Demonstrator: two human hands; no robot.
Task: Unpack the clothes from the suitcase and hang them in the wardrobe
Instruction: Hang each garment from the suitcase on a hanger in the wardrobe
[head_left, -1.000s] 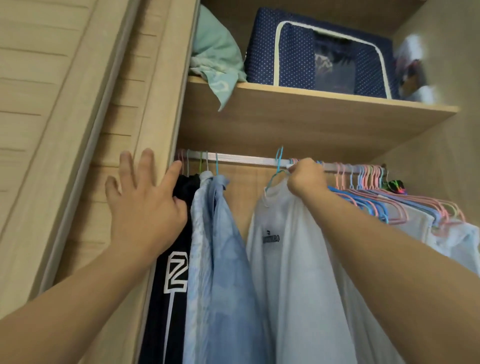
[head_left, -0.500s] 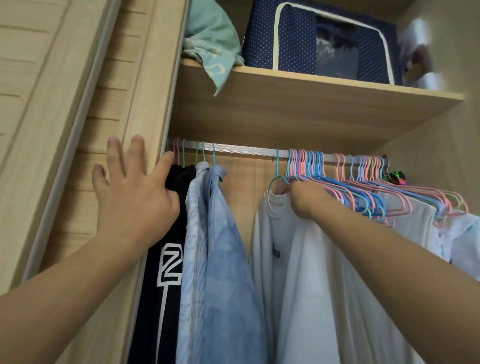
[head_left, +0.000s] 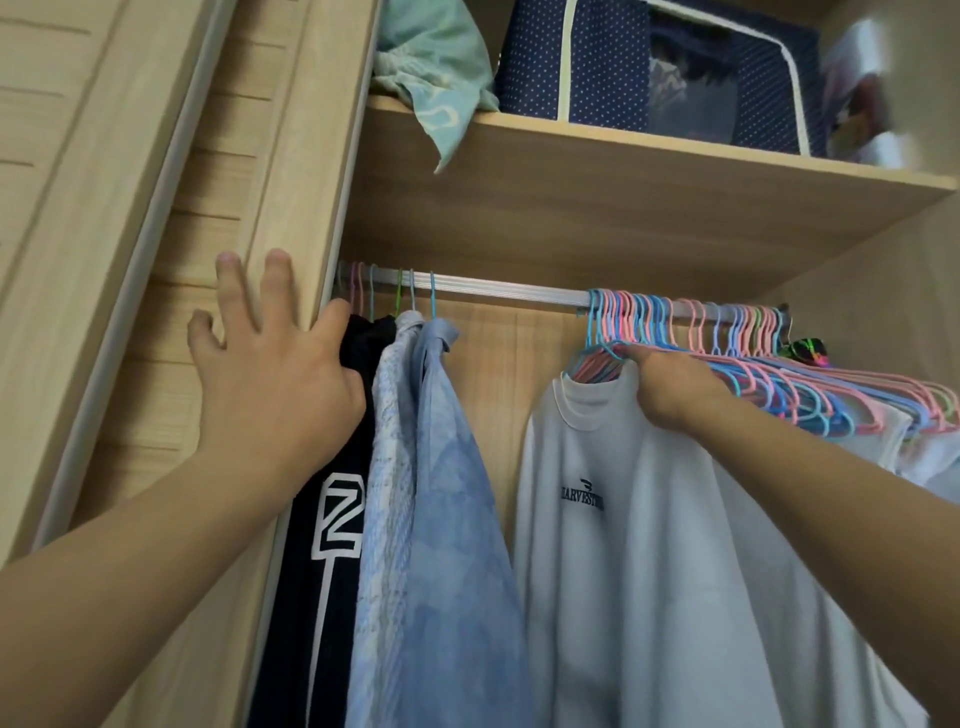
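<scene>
Hanging the white sweatshirt (head_left: 649, 545) looks all but done: it sits on a hanger on the rail (head_left: 498, 287), at the left end of a thick bunch of pink and blue hangers (head_left: 769, 374). Our right hand (head_left: 670, 387) is at its collar and shoulder, fingers curled round the hanger top; exactly how much fabric is caught in that hold we cannot tell. Our left hand (head_left: 270, 379) is spread flat, fingers straight, gripping nothing, pressing against the wardrobe door edge (head_left: 306, 171) with the thumb touching the black top (head_left: 332, 545).

Notes on handling:
- Sweatshirt: soft, limp, probably middling in weight for a garment. It drapes freely and will slide off a thin hanger if tilted. Best taken at the hanger neck, under the hook, not by the cloth.
- Hangers: thin, light, smooth-coated by the look of them; packed close, so they likely snag each other. Lift one hook clear before pulling.
- Two pale blue shirts (head_left: 431, 493) hang between the black top and the sweatshirt, with a bare gap of rail beside them; room there to spread things out.

Above, a shelf (head_left: 649, 208) carries a dotted navy storage bag (head_left: 597, 62) and a crumpled green cloth (head_left: 431, 73). No suitcase in view.
</scene>
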